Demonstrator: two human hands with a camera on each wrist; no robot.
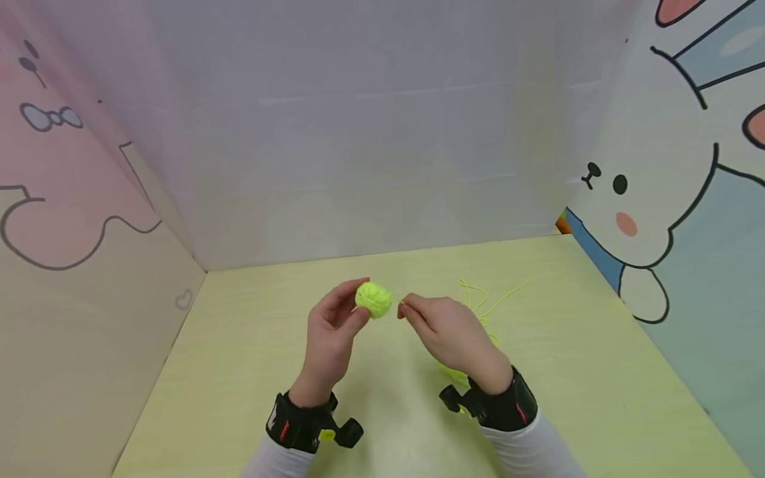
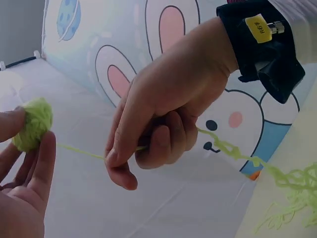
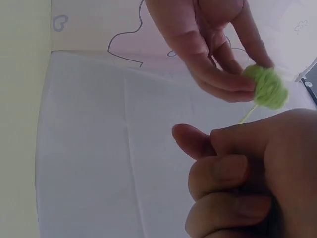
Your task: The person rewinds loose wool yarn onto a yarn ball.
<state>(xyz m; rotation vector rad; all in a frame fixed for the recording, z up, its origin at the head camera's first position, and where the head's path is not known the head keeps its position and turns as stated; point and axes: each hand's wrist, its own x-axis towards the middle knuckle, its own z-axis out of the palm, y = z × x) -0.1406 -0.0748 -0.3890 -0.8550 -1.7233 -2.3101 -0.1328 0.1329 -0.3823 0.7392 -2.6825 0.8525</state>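
Note:
A small ball of neon yellow-green yarn is held between the thumb and fingers of my left hand, above the table. To its right, my right hand pinches the yarn strand with thumb and forefinger, the other fingers curled in. In the left wrist view the strand runs taut from the ball to the right fingers. Behind the right hand, more yarn trails down to a loose, tangled heap on the table. The right wrist view shows the ball at the left fingertips.
Loose yarn ends spread over the pale yellow table to the right, partly hidden by the right hand and forearm. A whitish sheet stands along the back edge, with cartoon-printed panels at both sides. Both wrists wear black camera straps.

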